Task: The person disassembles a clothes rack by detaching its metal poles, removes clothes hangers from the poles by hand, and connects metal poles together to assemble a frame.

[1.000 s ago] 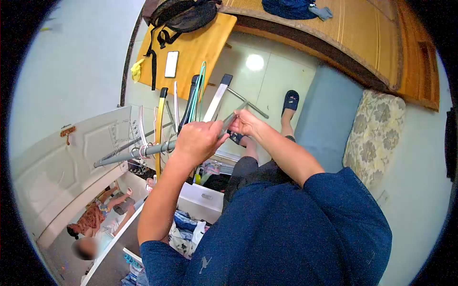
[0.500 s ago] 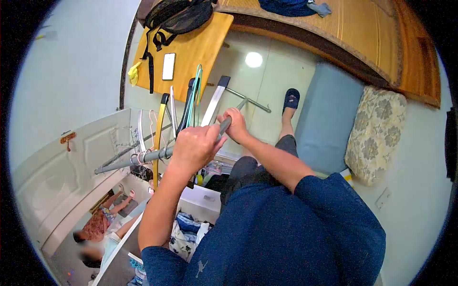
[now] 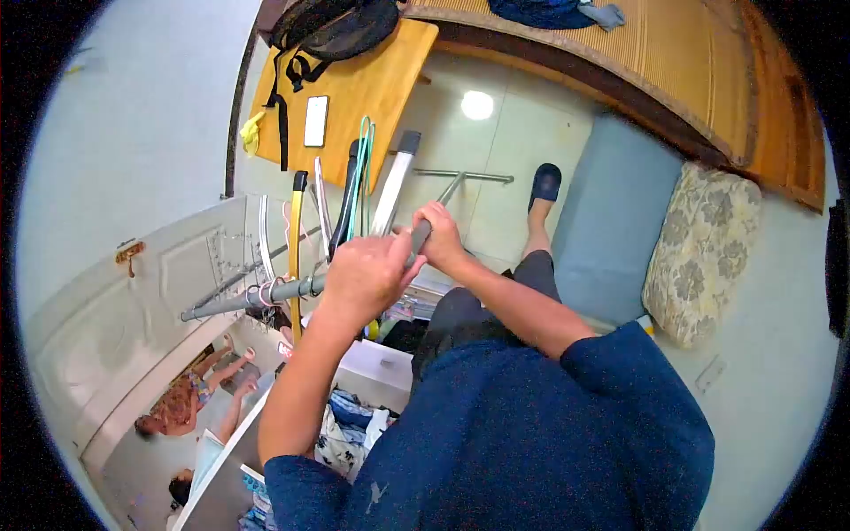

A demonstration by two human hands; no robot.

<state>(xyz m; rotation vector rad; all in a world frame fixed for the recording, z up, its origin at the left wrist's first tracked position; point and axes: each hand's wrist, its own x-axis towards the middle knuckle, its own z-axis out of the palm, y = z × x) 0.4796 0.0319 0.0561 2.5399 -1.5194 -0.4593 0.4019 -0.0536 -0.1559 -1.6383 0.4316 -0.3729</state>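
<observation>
A grey metal clothes rack pole (image 3: 212,307) runs slanting across the view below me. My left hand (image 3: 365,279) is wrapped round it near its near end. Close by, my right hand (image 3: 438,237) grips the end part of the same rack, fingers closed. Several hangers hang from the pole left of my hands: a yellow-gold hanger (image 3: 295,239), a white hanger with a dark tip (image 3: 394,186), a turquoise hanger (image 3: 363,168) and a black one (image 3: 343,208). The rack's foot bar (image 3: 474,176) rests on the tiled floor beyond my right hand.
A wooden table (image 3: 390,80) holds a black backpack (image 3: 345,35) and a phone (image 3: 316,121). A blue-grey cushioned seat (image 3: 611,221) stands right. A white door (image 3: 97,327) is at left, with two people low beyond it. A drawer of clothes (image 3: 354,425) lies below.
The rack's foot bar has swung from slanted to nearly level in view. The hangers have shifted slightly on the pole. Both hands keep their grip, and the people by the door have moved.
</observation>
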